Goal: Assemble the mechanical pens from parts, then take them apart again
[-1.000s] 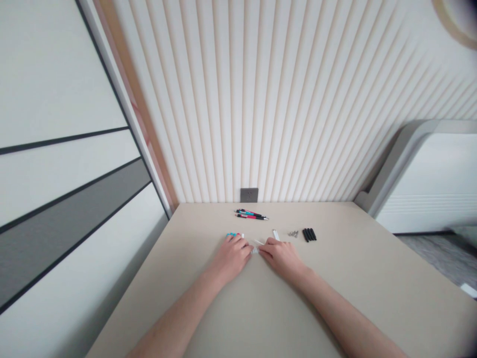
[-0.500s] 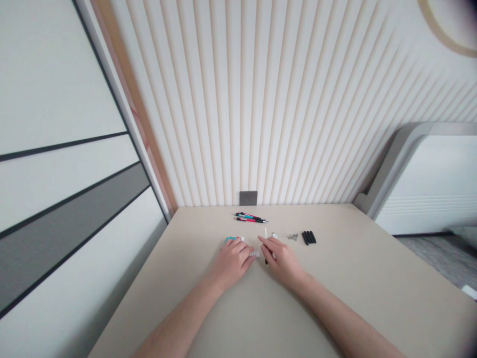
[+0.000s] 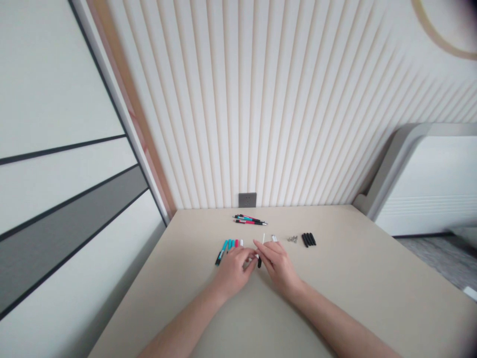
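My right hand (image 3: 278,267) pinches a thin white rod (image 3: 263,240) with a black end (image 3: 259,262), held nearly upright. My left hand (image 3: 234,272) curls close to it, its fingertips on a small white pen part (image 3: 249,263). Just left of that hand lie several teal and pink pen parts (image 3: 228,245). Farther back lie several assembled mechanical pencils (image 3: 249,220) with red and teal bands. Right of my hands are small white pieces (image 3: 275,238), tiny metal parts (image 3: 292,239) and several black pen grips (image 3: 308,239).
All of this lies on a beige table (image 3: 354,278) that meets a ribbed white wall with a grey wall socket (image 3: 248,200). A tall white-and-grey panel (image 3: 67,199) stands along the left, and a white appliance (image 3: 425,189) stands beyond the right edge.
My left hand has shifted right, uncovering the teal and pink parts. My right hand has brought the white rod closer to my left hand. The view has tilted slightly.
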Available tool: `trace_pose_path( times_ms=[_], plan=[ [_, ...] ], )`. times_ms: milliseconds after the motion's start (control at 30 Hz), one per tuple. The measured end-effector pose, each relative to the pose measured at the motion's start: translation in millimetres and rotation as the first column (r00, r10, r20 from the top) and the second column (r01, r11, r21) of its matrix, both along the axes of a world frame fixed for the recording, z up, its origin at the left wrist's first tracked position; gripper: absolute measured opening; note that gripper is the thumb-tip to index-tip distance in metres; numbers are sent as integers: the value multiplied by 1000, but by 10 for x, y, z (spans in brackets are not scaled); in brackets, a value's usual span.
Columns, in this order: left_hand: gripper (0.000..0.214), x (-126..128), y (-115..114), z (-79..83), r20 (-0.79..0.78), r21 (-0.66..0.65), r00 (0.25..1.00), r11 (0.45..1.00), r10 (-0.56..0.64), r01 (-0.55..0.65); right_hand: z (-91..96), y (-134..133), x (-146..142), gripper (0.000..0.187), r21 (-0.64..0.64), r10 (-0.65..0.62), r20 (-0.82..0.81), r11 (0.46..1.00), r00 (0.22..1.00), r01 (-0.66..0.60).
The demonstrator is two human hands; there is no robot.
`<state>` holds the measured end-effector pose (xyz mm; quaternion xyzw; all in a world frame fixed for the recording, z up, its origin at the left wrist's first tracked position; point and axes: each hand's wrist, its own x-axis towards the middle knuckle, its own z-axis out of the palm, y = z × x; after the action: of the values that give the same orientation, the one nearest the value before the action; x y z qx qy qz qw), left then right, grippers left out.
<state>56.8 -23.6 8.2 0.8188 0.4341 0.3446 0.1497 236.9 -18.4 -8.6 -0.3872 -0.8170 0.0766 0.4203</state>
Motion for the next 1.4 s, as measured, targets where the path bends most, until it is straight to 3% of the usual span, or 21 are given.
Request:
trace_pose_path(
  times_ms=[167,300,467,633,967,1067,1200,1267,1400],
  plan=[
    [16,66,-22,-13,168,-119,986,992,-14,34,17,-1,0,36,9,-37,-26,999,999,38],
    [24,51,21,-63,229,-143,973,990,24,9,50,-15,-8,36,19,13,-68,1000,998,-12],
    [22,-5,33,-75,67,-2,997,999,32,-32,107,-14,48,37,12,-13,-116,1000,993,14],
    [28,-35,3,8,-121,75,992,996,-41,50,141,11,136,32,-59,-131,-216,991,967,121],
    [35,-54,13,47,-203,101,978,992,-56,78,167,39,183,30,-116,-170,-352,984,921,138],
    [36,-57,8,60,-205,111,977,991,-56,80,204,39,224,37,-173,-245,-402,967,882,189],
    [36,-60,10,51,-193,122,980,989,-55,79,255,97,340,67,-204,-366,-434,930,823,305],
    [35,-62,13,42,-199,127,979,989,-51,77,254,156,432,74,-235,-403,-391,913,828,334],
    [35,-70,18,31,-227,124,973,989,-48,77,196,287,620,37,-279,-347,-190,916,919,288]
  ],
)
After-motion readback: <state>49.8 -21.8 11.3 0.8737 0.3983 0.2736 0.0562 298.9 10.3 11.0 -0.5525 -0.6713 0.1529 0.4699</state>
